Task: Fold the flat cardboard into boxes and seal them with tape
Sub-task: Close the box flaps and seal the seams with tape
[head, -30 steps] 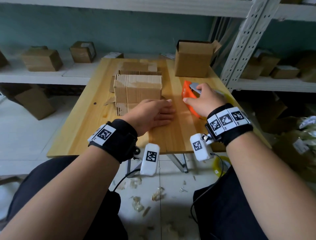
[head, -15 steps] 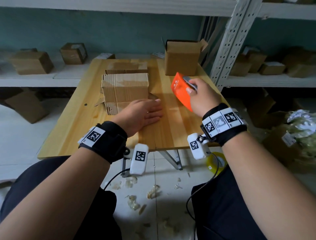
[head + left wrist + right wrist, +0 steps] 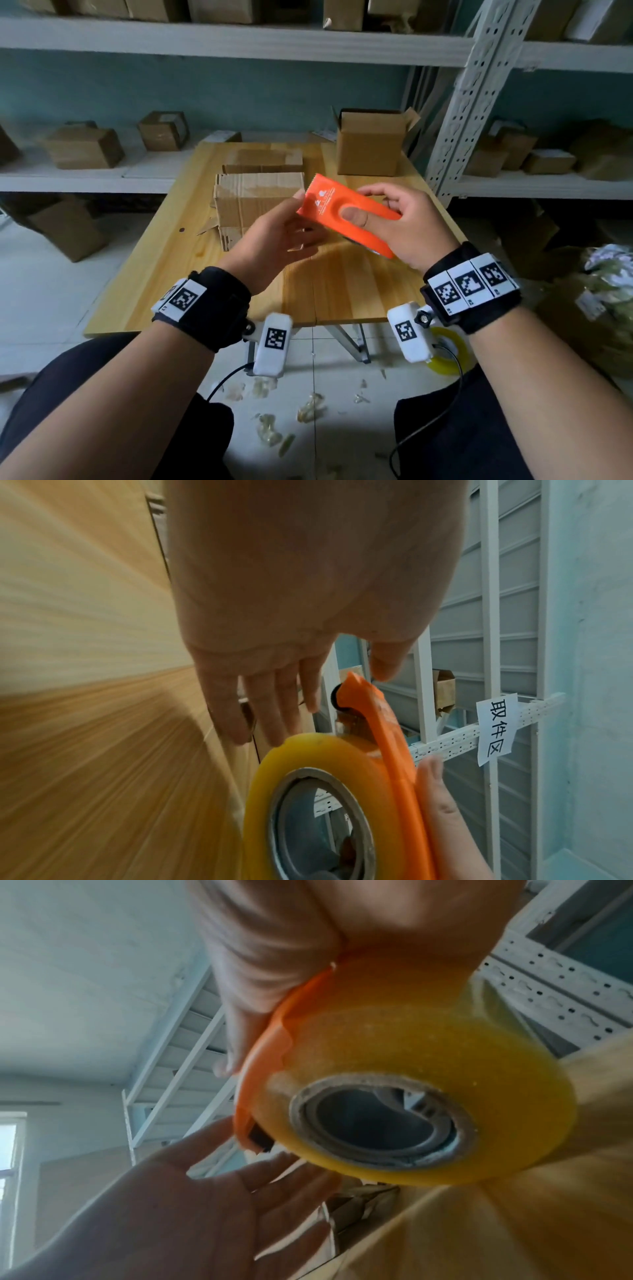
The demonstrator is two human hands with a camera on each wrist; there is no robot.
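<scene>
Head view: the right hand (image 3: 407, 222) grips an orange tape dispenser (image 3: 346, 214) above the table (image 3: 205, 274), thumb pressed on top. The left hand (image 3: 274, 240), fingers extended, touches its front end; flat cardboard (image 3: 257, 198) lies just beyond.

Left wrist view: straight fingers (image 3: 274, 696) reach beside the yellow tape roll (image 3: 308, 791).

Right wrist view: the roll (image 3: 411, 1083) sits under the gripping hand.

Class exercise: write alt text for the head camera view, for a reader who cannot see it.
Above a wooden table, the right hand grips an orange tape dispenser, thumb pressed on its flat side, while the open left hand reaches to its near end. Behind lie a stack of flat cardboard and one open box, with more boxes on the surrounding shelves.
</scene>
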